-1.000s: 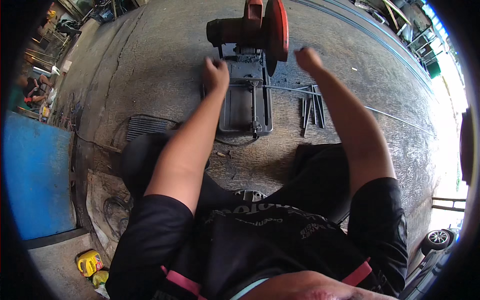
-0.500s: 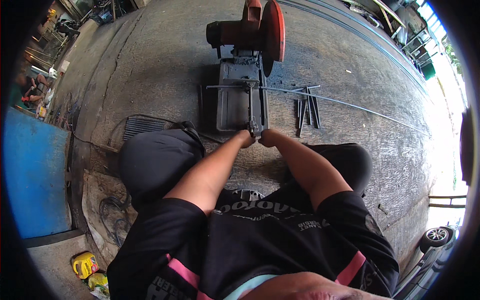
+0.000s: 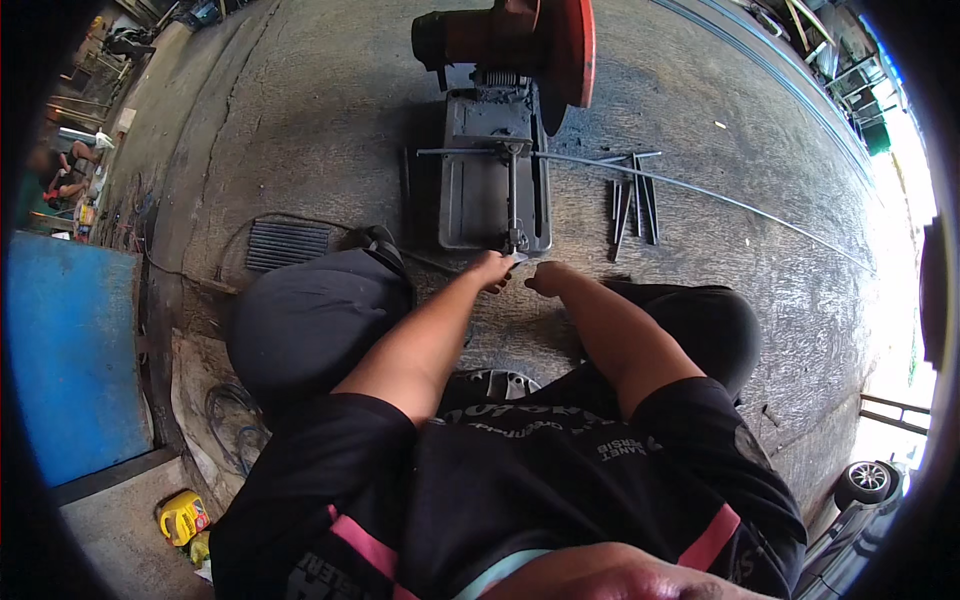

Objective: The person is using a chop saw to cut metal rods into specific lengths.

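Observation:
A red and black chop saw stands on the floor ahead of me, its red-guarded disc raised above a dark metal base. A long thin metal rod lies crosswise in the saw's vise and sticks out far to the right. From the vise a screw shaft runs toward me. My left hand is closed at its near end, on the small pale crank handle. Just right of it, my right hand is curled and apart from the handle; its palm side is hidden.
Several short cut rods lie right of the saw. A row of dark rods lies by my left knee, beside a cable. Long bars stretch across the far right. Another person sits at far left beyond a blue panel. A yellow jug stands lower left.
My right hand has drawn back slightly from the crank handle, and the pale handle now shows at my left hand. The view has shifted a little, moving the saw up and right in it.

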Available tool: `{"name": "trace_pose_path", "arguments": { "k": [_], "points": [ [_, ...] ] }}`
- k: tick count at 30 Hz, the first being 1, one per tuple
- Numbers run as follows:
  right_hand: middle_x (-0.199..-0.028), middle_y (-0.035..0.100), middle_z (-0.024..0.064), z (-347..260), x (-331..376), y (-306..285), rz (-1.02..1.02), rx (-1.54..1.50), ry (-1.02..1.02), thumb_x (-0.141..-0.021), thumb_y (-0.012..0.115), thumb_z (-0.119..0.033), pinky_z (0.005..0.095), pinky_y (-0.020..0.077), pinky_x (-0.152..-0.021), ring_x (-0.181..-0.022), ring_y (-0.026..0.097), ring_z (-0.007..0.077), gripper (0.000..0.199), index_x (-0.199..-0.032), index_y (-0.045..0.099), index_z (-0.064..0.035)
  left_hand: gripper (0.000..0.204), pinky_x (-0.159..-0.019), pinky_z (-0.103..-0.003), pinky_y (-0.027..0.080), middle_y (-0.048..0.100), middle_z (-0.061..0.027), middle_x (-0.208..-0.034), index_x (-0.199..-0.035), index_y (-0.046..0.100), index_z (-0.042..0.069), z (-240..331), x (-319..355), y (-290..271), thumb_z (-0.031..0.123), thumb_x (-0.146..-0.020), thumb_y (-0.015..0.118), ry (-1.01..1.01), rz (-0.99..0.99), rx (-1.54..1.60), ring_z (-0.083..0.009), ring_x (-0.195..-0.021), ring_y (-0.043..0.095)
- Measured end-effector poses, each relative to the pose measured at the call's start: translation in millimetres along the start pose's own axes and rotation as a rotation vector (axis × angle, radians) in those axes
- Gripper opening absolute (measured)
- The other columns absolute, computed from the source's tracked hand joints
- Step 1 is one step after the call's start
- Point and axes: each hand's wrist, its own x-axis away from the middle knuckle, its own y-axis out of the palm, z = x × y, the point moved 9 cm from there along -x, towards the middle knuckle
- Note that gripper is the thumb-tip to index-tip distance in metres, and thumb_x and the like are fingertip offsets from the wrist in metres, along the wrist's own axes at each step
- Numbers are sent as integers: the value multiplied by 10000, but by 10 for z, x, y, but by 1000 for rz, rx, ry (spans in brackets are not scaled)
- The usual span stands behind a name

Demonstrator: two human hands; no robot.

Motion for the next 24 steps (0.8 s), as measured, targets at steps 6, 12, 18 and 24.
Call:
{"name": "trace_pose_path", "arguments": {
  "k": [6,12,18,24],
  "points": [
    [-1142,626,154,74,-51,183,-125,85,-35,-859,509,-536,464,439,-932,-1075,580,332,542,-1087,661,-69,377,-755,-432,526,655,-160,-1045,-1159,565,32,31,26,-457,295,-889,544,138,402,-632,-310,-865,653],
    [-1122,637,166,64,-72,376,-235,145,-113,-829,512,-586,442,440,-919,-1043,595,331,625,-1077,659,-31,470,-837,-443,491,609,-165,-1162,-1279,525,173,46,125,423,176,-809,540,268,-187,-1005,-326,-992,628],
    [-1066,657,166,77,59,324,-277,47,-67,-837,524,-561,434,461,-884,-974,622,330,595,-1058,665,-26,487,-804,-453,504,601,-203,-1147,-1341,446,199,367,717,338,203,-854,434,450,238,-1054,-324,-949,641],
    [-975,677,163,-53,96,217,-138,135,-197,-835,538,-545,434,495,-811,-867,651,310,573,-1006,679,-17,545,-846,-437,495,630,-232,-1054,-1313,491,136,-1080,833,426,318,-811,599,-596,-769,-827,-354,-989,623]
  ]
}}
